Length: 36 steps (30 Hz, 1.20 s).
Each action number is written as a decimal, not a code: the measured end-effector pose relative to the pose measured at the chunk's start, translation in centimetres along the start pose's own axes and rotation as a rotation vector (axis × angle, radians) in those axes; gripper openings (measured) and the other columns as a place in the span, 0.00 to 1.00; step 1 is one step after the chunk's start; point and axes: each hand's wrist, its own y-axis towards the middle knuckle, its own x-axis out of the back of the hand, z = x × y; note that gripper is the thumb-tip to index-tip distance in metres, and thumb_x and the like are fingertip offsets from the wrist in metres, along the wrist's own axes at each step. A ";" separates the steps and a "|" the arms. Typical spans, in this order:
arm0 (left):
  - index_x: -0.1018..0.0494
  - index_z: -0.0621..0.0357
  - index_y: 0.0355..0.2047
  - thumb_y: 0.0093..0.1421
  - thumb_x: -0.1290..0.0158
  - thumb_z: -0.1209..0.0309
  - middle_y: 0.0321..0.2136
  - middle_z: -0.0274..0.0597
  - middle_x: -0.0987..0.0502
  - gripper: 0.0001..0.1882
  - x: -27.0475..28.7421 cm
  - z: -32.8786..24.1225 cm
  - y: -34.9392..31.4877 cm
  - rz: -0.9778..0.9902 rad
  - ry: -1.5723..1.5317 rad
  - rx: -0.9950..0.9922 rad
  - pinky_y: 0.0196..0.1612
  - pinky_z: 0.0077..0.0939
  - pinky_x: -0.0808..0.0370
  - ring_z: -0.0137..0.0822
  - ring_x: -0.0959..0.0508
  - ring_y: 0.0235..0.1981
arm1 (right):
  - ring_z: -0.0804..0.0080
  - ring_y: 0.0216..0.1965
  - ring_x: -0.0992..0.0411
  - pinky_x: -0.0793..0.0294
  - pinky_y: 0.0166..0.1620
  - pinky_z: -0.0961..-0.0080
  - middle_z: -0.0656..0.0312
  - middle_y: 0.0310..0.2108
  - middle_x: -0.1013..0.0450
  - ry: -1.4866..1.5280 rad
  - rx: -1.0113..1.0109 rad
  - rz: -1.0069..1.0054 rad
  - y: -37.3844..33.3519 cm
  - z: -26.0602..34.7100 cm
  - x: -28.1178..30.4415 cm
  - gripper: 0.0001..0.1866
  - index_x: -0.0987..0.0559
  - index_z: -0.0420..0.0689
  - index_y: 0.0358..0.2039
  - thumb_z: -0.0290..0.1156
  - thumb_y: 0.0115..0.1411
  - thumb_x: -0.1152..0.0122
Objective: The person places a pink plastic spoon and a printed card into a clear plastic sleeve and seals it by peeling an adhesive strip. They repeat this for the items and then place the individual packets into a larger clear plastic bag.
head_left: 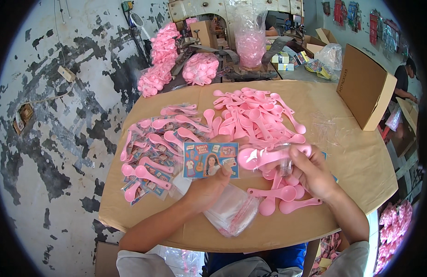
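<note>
My left hand (205,190) is closed on a blue printed card (198,161), its thumb across the lower edge. Right beside the card, a pink measuring spoon (254,158) lies level, with shiny clear plastic over it. My right hand (313,174) pinches the spoon's far right end, where the plastic bunches under the fingers. Below my left hand rests a stack of clear plastic bags (234,213). Loose pink spoons (255,115) are heaped beyond my hands, and several more lie under my right hand. On the left is a pile of bagged spoons with cards (151,161).
The brown table (361,168) has a curved edge. An upright cardboard box (365,87) stands at its right. Behind are bulging bags of pink spoons (200,69) and a machine frame (283,7). Another person (403,81) is at the far right.
</note>
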 end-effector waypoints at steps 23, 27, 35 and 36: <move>0.50 0.66 0.65 0.58 0.42 0.70 0.57 0.53 0.34 0.40 -4.7 -2.3 -1.1 0.185 0.717 -0.095 0.61 0.35 0.36 0.43 0.32 0.60 | 0.81 0.21 0.27 0.31 0.24 0.84 0.60 0.23 0.24 -0.830 0.447 -0.026 2.4 6.4 -6.6 0.03 0.20 0.35 0.29 0.21 0.57 0.38; 0.57 0.64 0.68 0.59 0.57 0.80 0.62 0.52 0.38 0.37 -2.8 -1.6 -1.5 0.130 0.251 0.271 0.61 0.34 0.34 0.40 0.34 0.62 | 0.76 0.34 0.24 0.26 0.38 0.80 0.58 0.34 0.22 -0.972 0.930 -0.130 4.2 4.7 -4.3 0.15 0.25 0.36 0.48 0.23 0.60 0.40; 0.56 0.59 0.69 0.70 0.57 0.68 0.60 0.46 0.35 0.31 -3.4 -2.1 -1.4 0.180 0.140 0.431 0.56 0.31 0.29 0.34 0.29 0.57 | 0.83 0.28 0.27 0.28 0.34 0.81 0.63 0.28 0.22 -0.417 0.253 0.040 4.2 3.1 -2.0 0.19 0.27 0.41 0.51 0.25 0.59 0.35; 0.52 0.57 0.68 0.72 0.59 0.62 0.55 0.40 0.31 0.29 -2.6 -1.5 -1.5 0.229 0.133 0.417 0.52 0.26 0.28 0.26 0.27 0.51 | 0.84 0.25 0.29 0.29 0.30 0.82 0.63 0.25 0.23 -0.489 0.286 0.020 4.2 3.2 -2.0 0.18 0.27 0.40 0.50 0.25 0.59 0.35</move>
